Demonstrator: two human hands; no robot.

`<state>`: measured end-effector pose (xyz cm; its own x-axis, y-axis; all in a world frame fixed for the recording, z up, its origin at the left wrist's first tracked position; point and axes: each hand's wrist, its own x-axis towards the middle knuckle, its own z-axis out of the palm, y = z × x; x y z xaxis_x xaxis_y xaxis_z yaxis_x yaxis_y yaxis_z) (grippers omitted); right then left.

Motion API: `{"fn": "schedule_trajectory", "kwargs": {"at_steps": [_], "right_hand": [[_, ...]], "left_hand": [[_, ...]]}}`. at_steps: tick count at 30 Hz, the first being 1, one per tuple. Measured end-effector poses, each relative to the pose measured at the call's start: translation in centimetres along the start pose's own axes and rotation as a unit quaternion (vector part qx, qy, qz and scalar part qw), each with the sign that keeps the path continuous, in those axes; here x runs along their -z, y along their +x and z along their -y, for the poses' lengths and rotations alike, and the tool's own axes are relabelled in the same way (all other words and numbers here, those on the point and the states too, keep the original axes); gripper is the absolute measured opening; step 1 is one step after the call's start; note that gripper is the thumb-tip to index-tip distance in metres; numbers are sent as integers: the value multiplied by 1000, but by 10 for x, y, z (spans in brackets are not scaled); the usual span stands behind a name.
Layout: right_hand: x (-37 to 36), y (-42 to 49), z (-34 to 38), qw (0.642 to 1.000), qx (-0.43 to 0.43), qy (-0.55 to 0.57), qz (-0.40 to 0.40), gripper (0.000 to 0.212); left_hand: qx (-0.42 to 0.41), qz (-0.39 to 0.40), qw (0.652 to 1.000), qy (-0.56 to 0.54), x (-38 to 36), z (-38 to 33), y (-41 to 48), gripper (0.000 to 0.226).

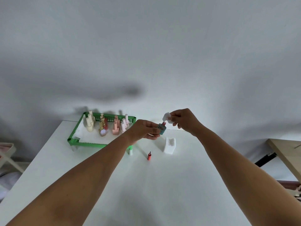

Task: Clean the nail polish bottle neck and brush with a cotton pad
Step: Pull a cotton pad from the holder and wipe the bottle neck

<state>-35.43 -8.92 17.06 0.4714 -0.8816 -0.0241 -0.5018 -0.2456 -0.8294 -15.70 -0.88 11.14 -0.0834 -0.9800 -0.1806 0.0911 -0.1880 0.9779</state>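
Observation:
My left hand point(145, 130) grips a small teal nail polish bottle point(162, 129) with a bare red neck, held upright above the white table point(114, 185). My right hand point(185, 120) pinches a white cotton pad point(167, 117) just above and beside the bottle's neck. The bottle's red cap with its dark brush point(149, 156) stands on the table in front of the bottle, brush pointing up.
A green tray point(76, 139) on short legs at the back left holds several cream, pink and gold polish bottles. A stack of white cotton pads point(170, 146) lies under my right hand. A wooden desk point(286, 154) stands off to the right.

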Motion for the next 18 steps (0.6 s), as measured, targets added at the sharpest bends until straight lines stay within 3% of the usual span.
{"fn": "schedule_trajectory", "kwargs": {"at_steps": [4, 7, 12, 18], "right_hand": [[6, -2, 8, 998, -6, 53, 42, 11], [-3, -7, 11, 998, -4, 2, 62, 13], [-12, -9, 9, 995, 1, -99, 22, 19], [-20, -7, 6, 997, -53, -61, 10, 24]], "left_hand": [[-12, -44, 998, 39, 4, -6, 0, 18], [-16, -53, 997, 57, 2, -7, 0, 22], [-50, -76, 990, 109, -7, -7, -3, 21], [-113, -156, 943, 270, -18, -6, 0, 15]]}}
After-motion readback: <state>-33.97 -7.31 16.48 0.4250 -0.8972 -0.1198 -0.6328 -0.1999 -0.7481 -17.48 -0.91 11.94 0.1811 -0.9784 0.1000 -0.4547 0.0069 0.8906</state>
